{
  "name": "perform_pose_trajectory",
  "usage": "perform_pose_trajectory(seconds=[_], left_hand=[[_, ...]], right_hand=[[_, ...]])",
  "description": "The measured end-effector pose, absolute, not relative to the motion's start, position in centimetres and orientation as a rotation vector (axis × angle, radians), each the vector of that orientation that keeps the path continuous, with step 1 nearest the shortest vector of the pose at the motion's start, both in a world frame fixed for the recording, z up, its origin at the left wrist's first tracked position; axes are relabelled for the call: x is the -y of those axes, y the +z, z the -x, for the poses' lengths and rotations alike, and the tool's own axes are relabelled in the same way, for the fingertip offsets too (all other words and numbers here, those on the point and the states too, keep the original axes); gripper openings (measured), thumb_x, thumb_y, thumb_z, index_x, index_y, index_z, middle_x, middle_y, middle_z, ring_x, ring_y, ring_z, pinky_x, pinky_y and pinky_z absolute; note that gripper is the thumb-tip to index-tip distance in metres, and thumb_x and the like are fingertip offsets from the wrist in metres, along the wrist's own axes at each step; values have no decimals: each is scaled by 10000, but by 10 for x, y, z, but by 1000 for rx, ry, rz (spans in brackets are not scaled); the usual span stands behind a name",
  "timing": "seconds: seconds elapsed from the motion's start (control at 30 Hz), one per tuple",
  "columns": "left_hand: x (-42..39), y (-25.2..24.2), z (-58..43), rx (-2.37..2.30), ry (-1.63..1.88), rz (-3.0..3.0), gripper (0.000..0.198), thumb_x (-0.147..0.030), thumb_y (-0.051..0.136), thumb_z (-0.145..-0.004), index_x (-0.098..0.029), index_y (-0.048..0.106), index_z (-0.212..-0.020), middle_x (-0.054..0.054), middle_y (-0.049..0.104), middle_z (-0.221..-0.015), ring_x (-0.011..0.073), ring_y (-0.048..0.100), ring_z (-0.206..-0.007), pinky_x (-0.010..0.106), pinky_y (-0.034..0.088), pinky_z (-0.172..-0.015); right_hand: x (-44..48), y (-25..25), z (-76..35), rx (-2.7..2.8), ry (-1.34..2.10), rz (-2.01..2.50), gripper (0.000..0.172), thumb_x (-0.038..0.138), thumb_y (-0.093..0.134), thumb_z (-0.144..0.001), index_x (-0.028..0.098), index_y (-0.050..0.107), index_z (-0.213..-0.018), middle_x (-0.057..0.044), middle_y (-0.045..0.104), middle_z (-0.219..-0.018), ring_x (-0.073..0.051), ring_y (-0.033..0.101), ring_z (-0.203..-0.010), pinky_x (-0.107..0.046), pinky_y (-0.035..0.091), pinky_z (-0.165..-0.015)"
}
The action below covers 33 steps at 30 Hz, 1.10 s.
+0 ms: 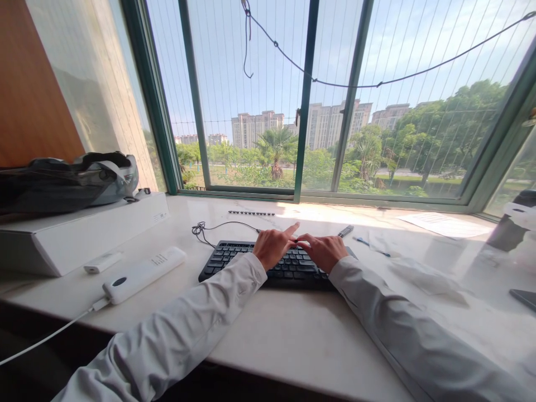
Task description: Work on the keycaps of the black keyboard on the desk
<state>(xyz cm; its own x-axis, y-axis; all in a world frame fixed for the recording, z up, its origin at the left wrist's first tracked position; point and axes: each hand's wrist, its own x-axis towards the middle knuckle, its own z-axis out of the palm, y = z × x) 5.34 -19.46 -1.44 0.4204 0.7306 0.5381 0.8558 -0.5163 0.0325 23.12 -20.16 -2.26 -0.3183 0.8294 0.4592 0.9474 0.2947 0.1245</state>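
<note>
A black keyboard lies on the pale windowsill counter, partly covered by my hands. My left hand is over its middle, index finger stretched out and the other fingers closed. From the right, my right hand meets it with thumb and fingers pinched. Between the fingertips of both hands shows a small black keycap, mostly hidden. Behind the keyboard stands a row of small black keycaps. The keyboard's dark cable is bunched at its left rear.
At left are a white power bank with a cable, a small white block and a white box under a black bag. At right lie a dark-handled tool, a thin blue tool, plastic bags and paper.
</note>
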Motion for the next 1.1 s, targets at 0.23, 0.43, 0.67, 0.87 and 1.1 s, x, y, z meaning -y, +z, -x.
perform_pose_trajectory(seconds=[0.23,0.43,0.67,0.87,1.1], left_hand=[[193,-16,-51,1356,-879,2484,485,-370,596,-855,-354,488,-1327,-19,723,-1036,191,668,-970,278,500,-779],[186,-16,-46,1303,-1046,2510,282,-450,580,-850,-347,675,-1094,-43,740,-948,148,679,-890,235,476,-763],[171,-21,-39,1419,-984,2458,172,-379,616,-832,-349,748,-937,-34,742,-926,170,671,-888,251,473,-759],[171,-22,-43,1519,-737,2510,174,-325,589,-823,-340,751,-883,-40,741,-871,185,663,-874,279,478,-774],[177,-21,-53,1489,-709,2489,173,-369,586,-824,-351,745,-890,-19,737,-863,201,663,-863,293,475,-758]], right_hand=[[203,-20,-230,2196,-531,1657,487,576,253,-949,331,597,-1192,-52,748,-832,-233,686,-775,-302,407,-672],[205,-18,-230,2197,-482,1688,434,536,266,-961,366,547,-1245,-27,746,-869,-229,681,-793,-314,406,-699],[205,-16,-226,2275,-481,1781,450,491,276,-957,332,543,-1284,-71,734,-937,-256,671,-851,-342,425,-727],[209,-12,-220,2363,-493,1838,493,466,228,-965,313,518,-1332,-114,711,-1017,-249,660,-919,-328,427,-748],[203,-14,-222,2416,-507,1789,467,469,251,-961,327,601,-1237,-103,713,-992,-247,664,-891,-321,426,-728]])
